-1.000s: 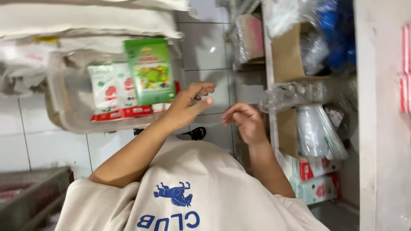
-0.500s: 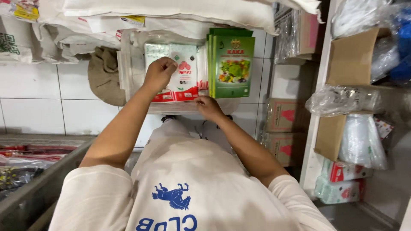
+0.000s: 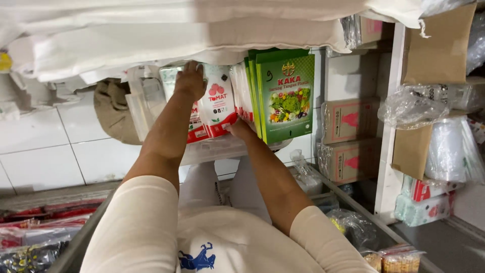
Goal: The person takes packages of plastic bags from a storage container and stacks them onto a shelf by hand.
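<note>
the clear plastic bin (image 3: 222,149) sits against the white tiled wall (image 3: 55,151), and everything here is placed from it. inside the bin stand white seed packets with red bands and a picture of red tomatoes (image 3: 218,103), packed upright in a row. the left hand (image 3: 190,81) reaches over the top of the bin's left part, fingers curled down over the upper edges of the white packets, gripping them from above. the right hand (image 3: 239,129) is lower, at the front of the bin, its fingers pressed against the bottom corner of the front white packet; whether they pinch it or only push on it cannot be told, since the fingertips are hidden behind the packet. in the right part of the bin stands a stack of green flat packets with a picture of vegetables (image 3: 285,96), upright and touching the white ones. above the bin hang large white sacks (image 3: 177,35). left of the bin a brown cloth bag (image 3: 113,114) hangs on the wall. right of the bin, pinkish cardboard boxes wrapped in clear film (image 3: 348,139) are stacked beside a white shelf post (image 3: 391,126).
</note>
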